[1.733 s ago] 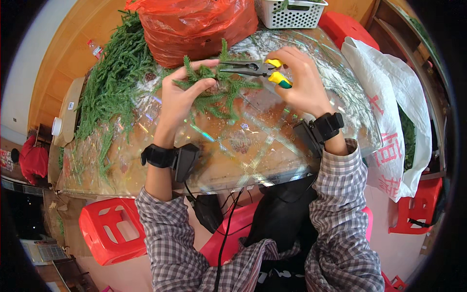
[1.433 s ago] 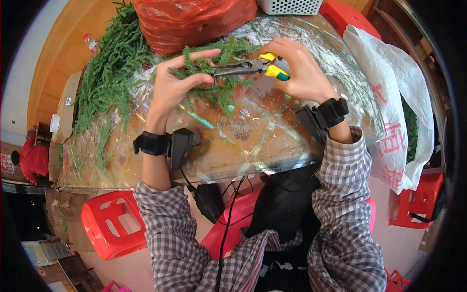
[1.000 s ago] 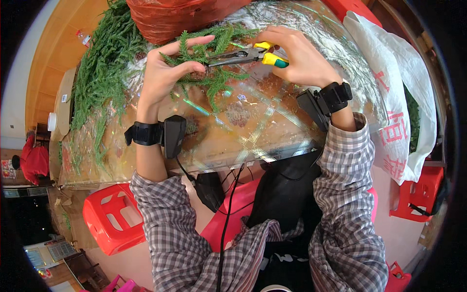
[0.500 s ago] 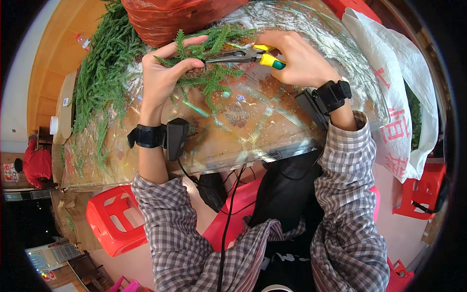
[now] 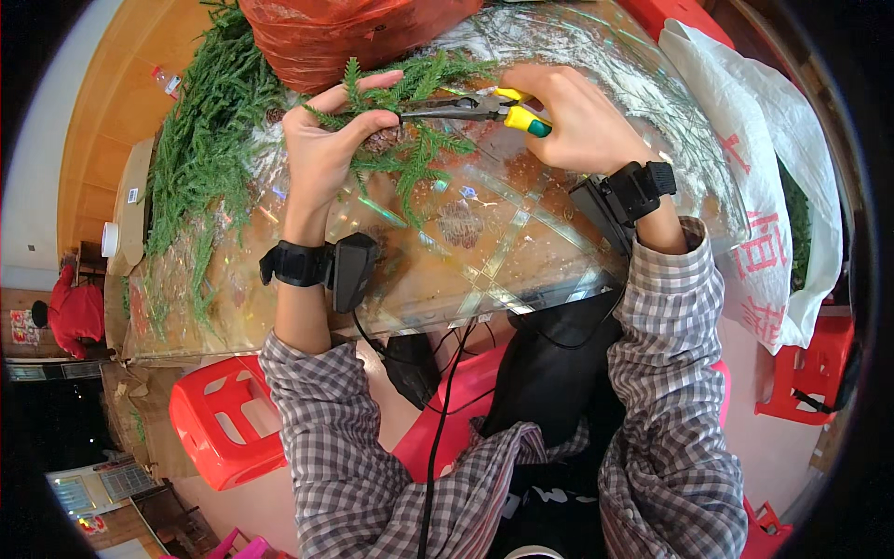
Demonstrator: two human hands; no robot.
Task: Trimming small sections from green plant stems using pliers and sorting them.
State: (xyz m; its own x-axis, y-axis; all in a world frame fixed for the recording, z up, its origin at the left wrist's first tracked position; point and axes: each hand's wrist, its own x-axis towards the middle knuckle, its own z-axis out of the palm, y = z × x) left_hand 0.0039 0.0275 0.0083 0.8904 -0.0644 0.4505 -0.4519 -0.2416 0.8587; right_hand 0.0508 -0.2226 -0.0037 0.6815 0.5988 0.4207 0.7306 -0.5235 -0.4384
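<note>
My left hand (image 5: pixel 328 135) pinches a green artificial pine sprig (image 5: pixel 416 154) between thumb and fingers, above the table. Just below the thumb tip a brown pine cone (image 5: pixel 383 140) shows among the needles. Long-nose pliers (image 5: pixel 466 108) with yellow and green handles are gripped in my right hand (image 5: pixel 589 119). Their jaws point left and reach to my left thumb tip, among the sprig's needles. What exactly lies between the jaws is too small to tell.
A table (image 5: pixel 410 279) with a clear, shiny cover lies under my hands. Piled green pine garland (image 5: pixel 200 149) covers its left side, with a red plastic bag (image 5: pixel 363 37) behind. White-dusted branches (image 5: pixel 670 121) spread at right, beside a white sack (image 5: pixel 745 140). A red stool (image 5: pixel 223 424) stands lower left.
My left hand has shifted slightly right and turned a little, so the pine cone shows more below the thumb. The pliers have moved slightly with the sprig and stay at the thumb tip.
</note>
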